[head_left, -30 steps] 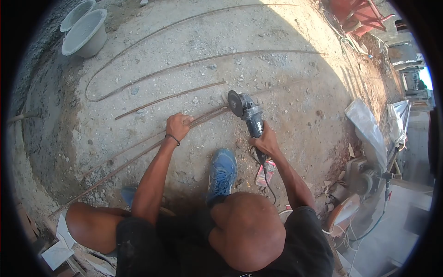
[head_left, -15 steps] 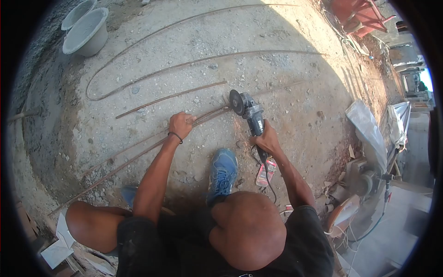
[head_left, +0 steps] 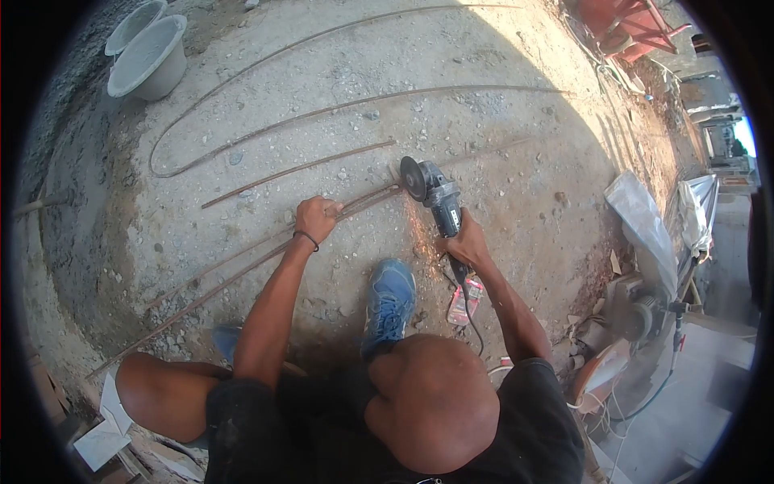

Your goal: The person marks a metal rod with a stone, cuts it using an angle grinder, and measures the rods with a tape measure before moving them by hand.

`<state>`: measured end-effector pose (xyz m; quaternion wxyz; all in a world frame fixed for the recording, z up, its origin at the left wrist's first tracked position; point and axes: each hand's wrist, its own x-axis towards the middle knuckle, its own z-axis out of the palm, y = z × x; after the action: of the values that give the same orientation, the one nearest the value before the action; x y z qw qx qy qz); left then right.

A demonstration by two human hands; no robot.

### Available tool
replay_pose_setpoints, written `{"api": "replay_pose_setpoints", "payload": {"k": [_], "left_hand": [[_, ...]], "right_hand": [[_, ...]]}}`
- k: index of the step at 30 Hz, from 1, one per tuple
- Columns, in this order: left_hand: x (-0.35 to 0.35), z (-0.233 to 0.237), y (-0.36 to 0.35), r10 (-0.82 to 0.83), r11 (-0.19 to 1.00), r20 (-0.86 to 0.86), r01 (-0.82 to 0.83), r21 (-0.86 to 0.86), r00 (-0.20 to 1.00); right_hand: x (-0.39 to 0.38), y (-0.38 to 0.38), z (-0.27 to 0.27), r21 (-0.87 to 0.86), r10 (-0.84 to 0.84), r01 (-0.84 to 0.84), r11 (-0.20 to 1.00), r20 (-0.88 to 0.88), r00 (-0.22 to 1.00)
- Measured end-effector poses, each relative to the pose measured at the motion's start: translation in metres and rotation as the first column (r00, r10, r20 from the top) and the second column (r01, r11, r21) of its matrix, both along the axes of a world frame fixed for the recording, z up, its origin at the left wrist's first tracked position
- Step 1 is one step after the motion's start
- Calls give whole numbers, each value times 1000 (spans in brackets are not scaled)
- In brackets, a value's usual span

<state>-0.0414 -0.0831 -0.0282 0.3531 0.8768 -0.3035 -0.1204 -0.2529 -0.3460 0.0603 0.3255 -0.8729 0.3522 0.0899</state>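
My right hand is wrapped round the body of an angle grinder, its dark disc turned toward the rods on the ground. Orange sparks spray from below the disc down toward my shoe. With closed fingers my left hand grips thin rusty steel rods, whose far ends meet the grinder's disc. The exact contact point is hidden by the disc. A shorter steel rod lies apart on the ground just beyond my left hand. The grinder's cord runs back beside my right forearm.
A long bent steel rod lies across the rough concrete ground. Two grey buckets stand at the far left. A red and white packet lies by my blue shoe. To the right are a motor and a red wheelbarrow.
Sparks now fly from under the grinder's disc much more strongly than before. Both hands keep nearly the same place and grip.
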Motion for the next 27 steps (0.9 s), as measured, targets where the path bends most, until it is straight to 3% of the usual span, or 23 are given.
{"api": "replay_pose_setpoints", "payload": {"k": [27], "left_hand": [[3, -7, 1, 25, 1000, -29, -25, 10, 999]], "right_hand": [[1, -1, -3, 31, 6, -6, 1000, 14, 1000]]}}
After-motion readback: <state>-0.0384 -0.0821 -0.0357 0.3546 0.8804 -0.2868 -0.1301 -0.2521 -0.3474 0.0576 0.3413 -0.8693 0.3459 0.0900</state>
